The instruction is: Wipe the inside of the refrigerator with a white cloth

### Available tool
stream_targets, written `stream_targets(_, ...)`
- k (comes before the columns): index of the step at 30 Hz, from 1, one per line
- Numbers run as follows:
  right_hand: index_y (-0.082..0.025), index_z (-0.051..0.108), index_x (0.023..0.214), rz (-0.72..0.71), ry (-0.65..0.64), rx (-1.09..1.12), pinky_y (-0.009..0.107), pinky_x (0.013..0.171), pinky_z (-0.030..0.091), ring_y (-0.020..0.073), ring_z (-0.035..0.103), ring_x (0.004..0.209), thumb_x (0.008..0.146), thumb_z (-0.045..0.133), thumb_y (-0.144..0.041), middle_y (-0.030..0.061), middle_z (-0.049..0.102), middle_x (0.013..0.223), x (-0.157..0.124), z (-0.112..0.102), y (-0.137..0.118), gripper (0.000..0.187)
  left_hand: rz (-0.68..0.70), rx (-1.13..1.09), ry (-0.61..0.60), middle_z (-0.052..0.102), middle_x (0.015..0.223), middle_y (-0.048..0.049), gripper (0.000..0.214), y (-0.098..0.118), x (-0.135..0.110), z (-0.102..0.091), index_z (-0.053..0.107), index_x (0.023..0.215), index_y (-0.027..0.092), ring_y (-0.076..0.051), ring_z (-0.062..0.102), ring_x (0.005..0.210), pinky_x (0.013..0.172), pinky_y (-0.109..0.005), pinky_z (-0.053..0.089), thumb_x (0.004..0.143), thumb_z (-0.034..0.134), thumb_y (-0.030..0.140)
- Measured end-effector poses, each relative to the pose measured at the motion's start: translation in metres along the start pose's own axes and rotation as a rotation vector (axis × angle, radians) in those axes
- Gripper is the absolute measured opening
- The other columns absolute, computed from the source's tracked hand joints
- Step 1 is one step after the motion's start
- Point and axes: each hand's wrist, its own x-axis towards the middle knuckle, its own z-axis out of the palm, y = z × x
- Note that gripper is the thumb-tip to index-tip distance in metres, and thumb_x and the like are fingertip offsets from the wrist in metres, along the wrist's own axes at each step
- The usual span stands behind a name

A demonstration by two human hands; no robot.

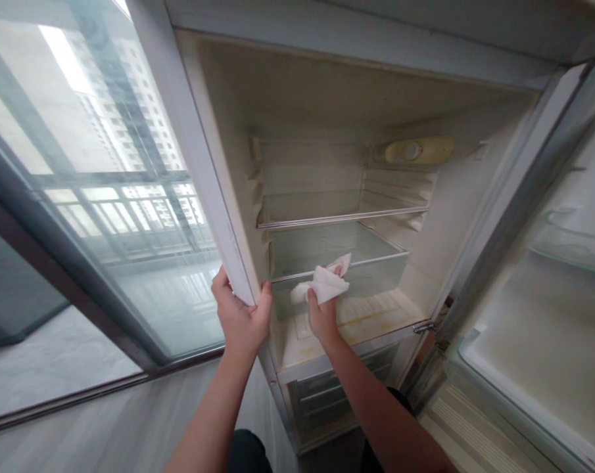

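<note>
My left hand (242, 316) is wrapped round the left side edge of an open refrigerator (209, 164), with the thumb on the inner side. In my right hand (323, 319) is a crumpled white cloth (328, 284), held in front of the lower clear drawer (376, 276). Whether the cloth touches the drawer front I cannot tell. Above it a glass shelf (341, 218) spans the compartment. Below the hand lies the compartment floor (376, 314), marked with yellowish stains.
The open refrigerator door (538, 315) with clear door bins (573, 243) fills the right side. A yellowed control housing (418, 152) sits on the inner right wall. Under the compartment is another drawer (327, 394). A sliding glass door (129, 184) stands at left.
</note>
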Motion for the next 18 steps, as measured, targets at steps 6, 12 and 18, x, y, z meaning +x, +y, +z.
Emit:
stream_targets(6,-0.007,0.002,0.158,0.103,0.253,-0.031,0.049,0.125,0.005,0.0214,0.005,0.153,0.095,0.033,-0.056,0.0191,0.016,0.162,0.05,-0.035,0.038,0.084,-0.021,0.001,-0.004,0.051,0.13,-0.0147,0.072,0.001,0.0,0.0,0.04,0.138,0.014,-0.029,0.052,0.121,0.104,-0.043,0.044,0.077,0.071,0.038)
stream_targets(12,-0.006,0.011,0.156,0.142,0.323,-0.025,0.043,0.125,0.009,0.0206,0.014,0.152,0.094,0.034,-0.055,0.0207,0.021,0.16,0.068,-0.066,0.056,0.082,-0.029,0.001,0.003,0.052,0.129,-0.0146,0.074,-0.001,0.0,0.001,0.04,0.139,0.015,-0.028,0.054,0.119,0.102,-0.042,0.046,0.076,0.071,0.038)
stream_targets(18,-0.007,0.04,0.146,0.164,0.074,-0.063,0.047,0.125,0.01,0.023,0.025,0.149,0.095,0.035,-0.057,0.0196,0.039,0.152,0.017,-0.076,0.073,0.072,-0.033,0.008,0.004,0.053,0.129,-0.0144,0.072,0.002,0.001,0.0,0.042,0.138,0.014,-0.028,0.055,0.118,0.101,-0.041,0.046,0.076,0.071,0.037)
